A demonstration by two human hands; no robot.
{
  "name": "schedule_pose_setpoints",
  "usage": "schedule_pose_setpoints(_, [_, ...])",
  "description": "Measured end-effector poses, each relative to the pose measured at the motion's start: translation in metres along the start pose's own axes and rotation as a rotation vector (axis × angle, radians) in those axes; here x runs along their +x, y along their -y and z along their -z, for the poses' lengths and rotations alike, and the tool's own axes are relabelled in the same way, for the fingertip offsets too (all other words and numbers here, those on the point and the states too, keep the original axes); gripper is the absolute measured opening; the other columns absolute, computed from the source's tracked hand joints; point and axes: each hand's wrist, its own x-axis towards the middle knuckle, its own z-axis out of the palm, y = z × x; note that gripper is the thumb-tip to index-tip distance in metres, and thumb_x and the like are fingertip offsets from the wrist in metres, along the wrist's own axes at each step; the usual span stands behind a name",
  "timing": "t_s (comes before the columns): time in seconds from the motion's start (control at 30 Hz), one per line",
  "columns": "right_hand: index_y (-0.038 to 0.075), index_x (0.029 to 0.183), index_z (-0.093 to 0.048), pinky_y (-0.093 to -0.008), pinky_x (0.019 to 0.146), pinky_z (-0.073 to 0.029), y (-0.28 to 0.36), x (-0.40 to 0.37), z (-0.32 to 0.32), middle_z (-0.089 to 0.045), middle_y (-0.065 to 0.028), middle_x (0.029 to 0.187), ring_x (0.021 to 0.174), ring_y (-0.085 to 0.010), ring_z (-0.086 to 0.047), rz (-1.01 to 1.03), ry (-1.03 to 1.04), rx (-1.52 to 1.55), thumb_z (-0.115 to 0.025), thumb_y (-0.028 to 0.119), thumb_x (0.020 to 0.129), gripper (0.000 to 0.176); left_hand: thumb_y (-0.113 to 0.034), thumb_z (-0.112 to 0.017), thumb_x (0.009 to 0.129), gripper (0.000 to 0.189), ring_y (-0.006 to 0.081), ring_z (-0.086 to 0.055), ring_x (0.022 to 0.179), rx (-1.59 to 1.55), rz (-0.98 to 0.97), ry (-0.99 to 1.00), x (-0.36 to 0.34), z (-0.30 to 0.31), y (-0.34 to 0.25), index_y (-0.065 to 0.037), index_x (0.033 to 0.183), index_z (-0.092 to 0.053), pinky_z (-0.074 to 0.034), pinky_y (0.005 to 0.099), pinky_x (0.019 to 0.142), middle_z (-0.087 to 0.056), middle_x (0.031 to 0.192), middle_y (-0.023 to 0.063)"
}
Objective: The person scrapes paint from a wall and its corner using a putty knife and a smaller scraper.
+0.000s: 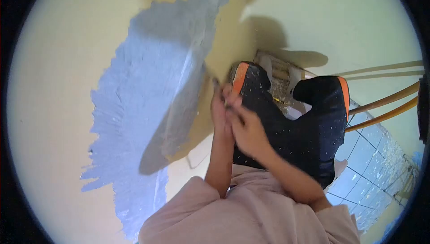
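My left hand (pixel 218 109) and my right hand (pixel 245 130) are pressed together in front of my lap, close to the wall on the left. The fingers of both are curled in and smeared by motion. A small dark tip (pixel 216 82) shows at the upper end of my left hand; I cannot tell what it belongs to. Just beyond the hands are my legs in black trousers (pixel 286 143) with orange bands at the ends, speckled with pale flakes.
The cream wall (pixel 58 87) carries a large scraped grey patch (pixel 134 78) with ragged edges. Between my legs, a debris-covered wooden surface (pixel 281 80) shows below. Two brown curved rails (pixel 385 105) run in from the right. Blue tiles (pixel 358 154) strewn with flakes lie lower down.
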Motion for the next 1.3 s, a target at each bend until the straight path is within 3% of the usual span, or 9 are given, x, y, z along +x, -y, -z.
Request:
schedule_pose_setpoints(0.23, [-0.005,0.112,-0.054,-0.0302,0.084,-0.043,0.013,0.024,0.004,-0.062,-0.0209,0.101,0.095,-0.018,-0.058,-0.268,0.049,0.034,-0.048,0.015,0.089,0.031,-0.033,-0.037,0.096,0.026,0.0086,-0.037,0.049,0.224,-0.076,-0.13,0.02,-0.029,-0.001,-0.013,0.081,-0.04,-0.033,0.0255,0.043,-0.035,0.062,-0.003])
schedule_pose_setpoints(0.33, [0.0,0.109,-0.056,-0.0391,0.075,-0.047,0.008,-0.001,0.006,-0.059,-0.0285,0.09,0.092,-0.0404,-0.057,-0.061,0.038,0.008,-0.049,0.019,0.086,0.03,-0.031,-0.04,0.095,0.023,0.0099,-0.038,0.05,-0.169,0.032,0.068,-0.001,0.002,0.0,-0.01,0.085,-0.043,-0.037,0.0263,0.045,-0.035,0.064,-0.0022])
schedule_pose_setpoints(0.83, [0.0,0.109,-0.057,-0.0404,0.073,-0.047,0.009,0.02,0.011,-0.059,-0.0286,0.085,0.086,-0.0411,-0.059,-0.184,0.047,0.091,-0.048,0.023,0.087,0.033,-0.028,-0.042,0.094,0.02,0.0093,-0.039,0.052,0.045,-0.087,-0.169,0.014,-0.031,0.008,-0.01,0.086,-0.041,-0.037,0.0257,0.048,-0.037,0.064,-0.002])
schedule_pose_setpoints(0.97, [0.0,0.108,-0.057,-0.0398,0.071,-0.047,0.013,0.023,0.0,-0.06,-0.0276,0.087,0.086,-0.0412,-0.059,-0.211,0.056,0.015,-0.048,0.022,0.087,0.032,-0.029,-0.04,0.095,0.024,0.0103,-0.039,0.052,0.065,0.057,0.178,0.03,0.002,-0.014,-0.01,0.081,-0.044,-0.038,0.0257,0.048,-0.04,0.062,-0.0017])
schedule_pose_setpoints(1.0, [-0.001,0.109,-0.056,-0.0405,0.072,-0.046,0.016,0.037,-0.001,-0.06,-0.0276,0.088,0.089,-0.0417,-0.058,-0.219,0.005,0.056,-0.047,0.022,0.087,0.033,-0.031,-0.041,0.095,0.028,0.0106,-0.042,0.052,0.354,-0.009,-0.274,0.04,-0.022,-0.011,-0.011,0.075,-0.045,-0.038,0.0256,0.048,-0.044,0.064,-0.0013])
schedule_pose_setpoints(1.03, [-0.001,0.109,-0.056,-0.0405,0.072,-0.046,0.014,0.042,0.002,-0.06,-0.0276,0.088,0.089,-0.0417,-0.058,-0.219,0.013,0.055,-0.047,0.022,0.087,0.033,-0.031,-0.041,0.095,0.028,0.0106,-0.042,0.052,0.35,-0.015,-0.278,0.038,-0.031,-0.003,-0.011,0.075,-0.045,-0.038,0.0256,0.048,-0.044,0.064,-0.0013])
schedule_pose_setpoints(1.1, [-0.001,0.117,-0.053,-0.0284,0.056,-0.043,0.012,0.049,0.016,-0.058,-0.0108,0.066,0.058,-0.0126,-0.051,-0.113,0.006,-0.045,-0.049,0.016,0.088,0.034,-0.033,-0.043,0.094,0.029,0.0105,-0.045,0.053,0.467,-0.144,-0.115,0.038,-0.045,0.007,-0.012,0.073,-0.046,-0.039,0.0252,0.049,-0.046,0.064,-0.001])
schedule_pose_setpoints(1.17, [-0.001,0.118,-0.052,-0.0273,0.063,-0.044,-0.009,0.026,0.011,-0.06,-0.0127,0.072,0.064,-0.0132,-0.054,0.208,-0.079,-0.09,-0.049,0.016,0.088,0.035,-0.033,-0.042,0.094,0.028,0.0107,-0.045,0.053,0.253,-0.004,-0.001,0.039,-0.001,0.002,-0.011,0.077,-0.046,-0.039,0.0253,0.048,-0.044,0.065,-0.0013])
schedule_pose_setpoints(1.3, [0.0,0.116,-0.054,-0.0314,0.074,-0.045,0.011,0.038,0.015,-0.061,-0.0215,0.089,0.083,-0.0257,-0.057,-0.276,0.071,-0.001,-0.049,0.019,0.088,0.035,-0.03,-0.039,0.096,0.021,0.0097,-0.04,0.051,-0.103,0.059,0.04,0.045,-0.009,0.002,-0.01,0.09,-0.043,-0.038,0.0255,0.046,-0.039,0.068,-0.0016])
